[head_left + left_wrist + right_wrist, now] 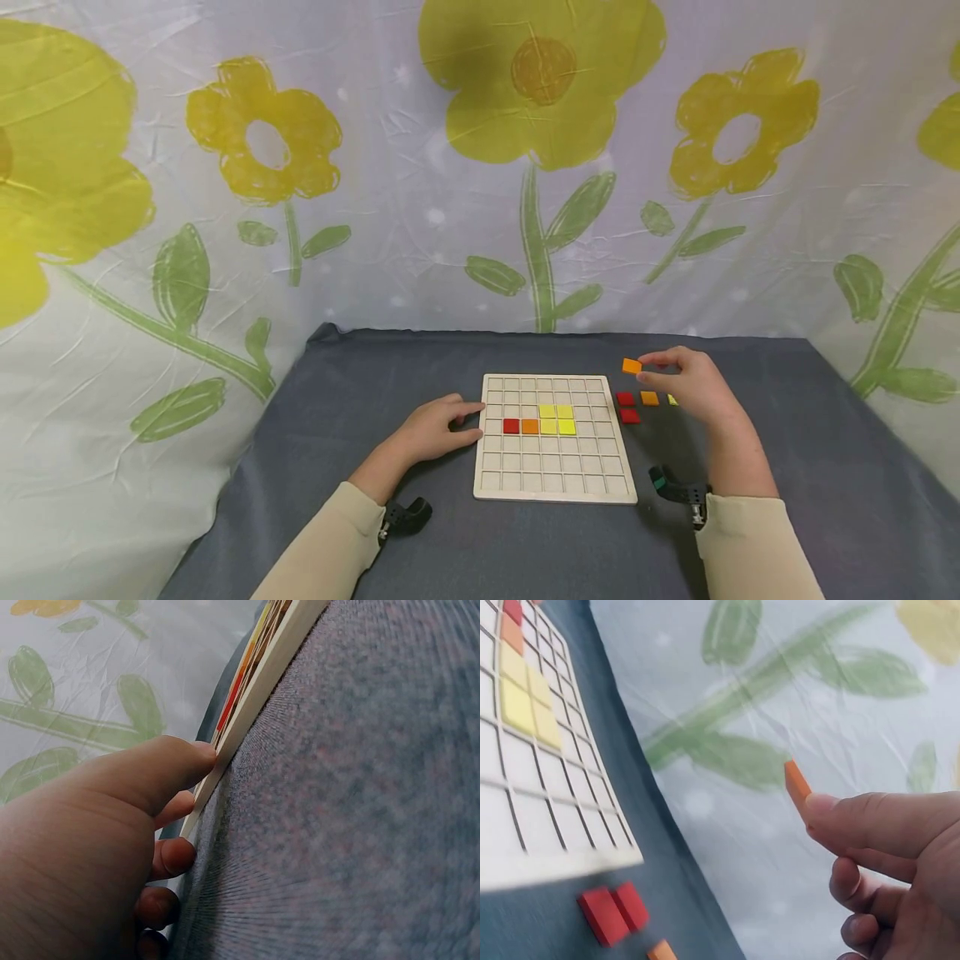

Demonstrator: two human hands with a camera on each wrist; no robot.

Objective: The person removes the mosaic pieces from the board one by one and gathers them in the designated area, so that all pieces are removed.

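Observation:
A pale wooden grid board (525,483) lies on the dark cloth. In its cells sit a red tile (511,427), an orange tile (530,427) and a two-by-two block of yellow tiles (557,419). My left hand (435,429) touches the board's left edge with thumb and index finger; the left wrist view shows the thumb (180,761) against the rim. Right of the board, my right hand (693,387) pinches another orange tile (796,786) between thumb and fingers, raised above the cloth.
Two red tiles (628,408), an orange tile (649,399) and a partly hidden yellow tile (672,400) lie on the cloth by the board's right edge, below my right hand. Behind the table (405,358) hangs a white curtain (405,250) printed with flowers.

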